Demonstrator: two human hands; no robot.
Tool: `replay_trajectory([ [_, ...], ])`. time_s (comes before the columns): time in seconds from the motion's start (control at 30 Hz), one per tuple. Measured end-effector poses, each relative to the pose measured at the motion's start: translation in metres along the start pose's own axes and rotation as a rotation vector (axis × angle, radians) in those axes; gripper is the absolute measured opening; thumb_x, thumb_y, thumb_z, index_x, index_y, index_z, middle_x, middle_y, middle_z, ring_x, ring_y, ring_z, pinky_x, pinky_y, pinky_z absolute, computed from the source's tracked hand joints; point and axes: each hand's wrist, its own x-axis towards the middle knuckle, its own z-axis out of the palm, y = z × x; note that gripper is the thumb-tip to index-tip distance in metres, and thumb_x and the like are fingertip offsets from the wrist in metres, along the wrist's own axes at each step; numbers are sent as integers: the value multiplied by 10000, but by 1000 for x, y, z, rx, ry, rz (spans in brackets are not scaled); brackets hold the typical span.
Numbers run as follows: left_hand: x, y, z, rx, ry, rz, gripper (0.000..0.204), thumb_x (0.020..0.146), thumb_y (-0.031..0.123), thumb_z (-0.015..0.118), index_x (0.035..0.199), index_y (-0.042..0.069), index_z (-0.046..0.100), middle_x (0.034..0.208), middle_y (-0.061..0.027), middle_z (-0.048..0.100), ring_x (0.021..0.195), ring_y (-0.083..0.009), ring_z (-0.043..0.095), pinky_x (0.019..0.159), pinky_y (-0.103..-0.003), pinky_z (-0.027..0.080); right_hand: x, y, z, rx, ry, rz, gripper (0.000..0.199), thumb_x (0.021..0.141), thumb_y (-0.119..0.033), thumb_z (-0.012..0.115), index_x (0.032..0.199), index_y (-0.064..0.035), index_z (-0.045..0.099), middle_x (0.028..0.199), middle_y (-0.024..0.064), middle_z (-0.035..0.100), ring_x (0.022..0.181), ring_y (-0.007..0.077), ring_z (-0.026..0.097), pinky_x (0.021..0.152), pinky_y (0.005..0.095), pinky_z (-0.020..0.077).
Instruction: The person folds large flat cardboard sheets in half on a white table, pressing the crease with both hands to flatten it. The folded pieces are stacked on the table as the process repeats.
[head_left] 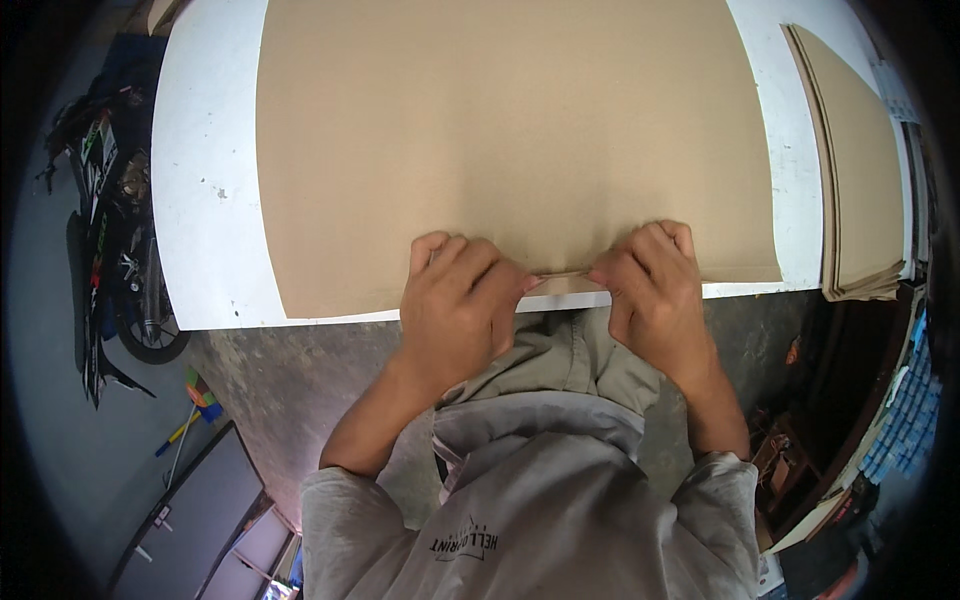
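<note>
A large sheet of brown paper (520, 120) lies flat over the white table (210, 200), its near edge close to the table's front edge. Both my hands are at the middle of that near edge. My left hand (460, 300) is closed, with thumb and fingers pinching the paper's rim. A short way to its right, my right hand (650, 290) pinches the same rim, fingers curled. Between the two hands a narrow strip of the edge is turned up and folded.
A stack of folded brown paper (855, 170) rests at the table's right end. Beyond the left edge stands a motorcycle (110, 230). A broom (195, 405) and a grey panel (190, 510) are at lower left. Blue-wrapped items (905, 420) fill a shelf at right.
</note>
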Motion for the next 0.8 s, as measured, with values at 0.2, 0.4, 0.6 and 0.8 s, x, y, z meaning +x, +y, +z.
replay_trajectory([
  [0.2,23,1,-11,102,-57,-173,555,855,279,850,1353,109,673,1285,-154,591,1272,-351,500,1050,-576,344,21,4,-8,-31,-77,153,476,795,-49,829,1248,-84,687,1250,148,576,1234,371,541,1084,616,363],
  [0.4,35,-9,-4,265,-126,-168,843,975,407,726,1672,97,367,1737,-303,220,1624,-526,134,1278,-693,44,34,-3,-1,-155,-146,127,626,940,-235,719,1539,-145,559,1657,222,378,1575,480,282,1248,750,121],
  [0.6,39,-22,16,260,-104,-201,774,1065,455,564,1702,92,315,1758,-317,176,1637,-519,133,1243,-769,46,47,-3,33,-277,-42,212,707,1061,-511,545,1686,-212,401,1744,251,269,1623,492,194,1243,769,102],
  [0.8,28,-31,-13,620,-202,-199,754,1059,561,537,1695,191,371,1735,-283,271,1618,-481,236,1225,-804,108,46,0,40,-399,-18,168,698,1065,-521,530,1675,-199,421,1740,261,282,1612,501,227,1219,792,147],
])
